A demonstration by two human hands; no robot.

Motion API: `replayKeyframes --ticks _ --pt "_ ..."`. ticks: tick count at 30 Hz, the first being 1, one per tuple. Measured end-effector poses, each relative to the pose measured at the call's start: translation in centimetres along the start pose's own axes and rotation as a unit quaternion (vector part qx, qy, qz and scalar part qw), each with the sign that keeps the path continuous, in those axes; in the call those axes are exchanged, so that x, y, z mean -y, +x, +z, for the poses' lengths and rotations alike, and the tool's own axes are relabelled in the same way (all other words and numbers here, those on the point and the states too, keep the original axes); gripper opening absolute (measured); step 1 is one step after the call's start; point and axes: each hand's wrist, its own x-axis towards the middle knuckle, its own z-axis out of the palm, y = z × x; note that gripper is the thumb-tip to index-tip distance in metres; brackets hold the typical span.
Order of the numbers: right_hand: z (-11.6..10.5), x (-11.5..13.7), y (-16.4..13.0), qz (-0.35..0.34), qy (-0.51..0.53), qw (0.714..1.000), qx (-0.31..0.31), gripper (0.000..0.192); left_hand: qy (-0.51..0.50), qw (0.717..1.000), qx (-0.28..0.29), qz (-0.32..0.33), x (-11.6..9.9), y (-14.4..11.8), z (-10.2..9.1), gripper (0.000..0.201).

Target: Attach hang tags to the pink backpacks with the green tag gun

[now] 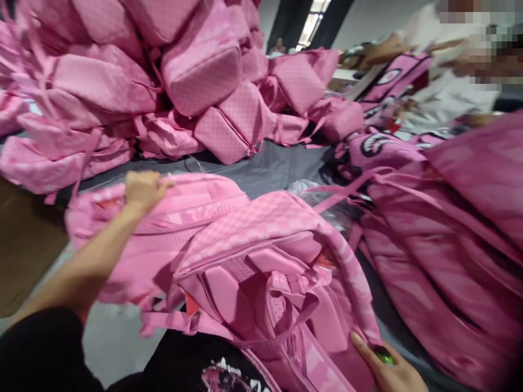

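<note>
Two pink backpacks lie before me. My left hand (143,190) is closed, knuckles up, at the upper edge of the left backpack (196,201). Nearer to me is the front backpack (278,223), with a checkered panel, padded back and straps facing me. At its lower right edge, my right hand (388,365) is closed with the thumb on the fabric; its other fingers are mostly hidden. A small green and black object (384,355) shows by that hand; its kind is unclear. A loose pink strap (212,325) hangs over the front backpack's lower left side.
A tall heap of pink backpacks (204,71) fills the back of the grey-covered table (265,163). More pink bags (449,261) are stacked close on my right. Clear plastic (322,201) lies between. A person in white (449,98) is at the back right.
</note>
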Motion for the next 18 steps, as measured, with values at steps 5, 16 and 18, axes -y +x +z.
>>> replayKeyframes --ticks 5,16,18 --pt "0.4 -0.2 0.1 -0.021 0.017 0.999 -0.02 0.059 -0.024 0.976 -0.215 -0.028 -3.1 10.8 -10.0 0.081" --pt "6.0 2.7 0.4 -0.086 0.173 0.981 0.008 0.05 -0.185 0.829 -0.112 0.516 -25.6 -13.3 4.3 0.043" --pt "8.4 3.1 0.2 -0.091 0.191 0.977 0.011 0.05 -0.196 0.884 -0.133 0.402 -24.7 -12.4 6.1 0.057"
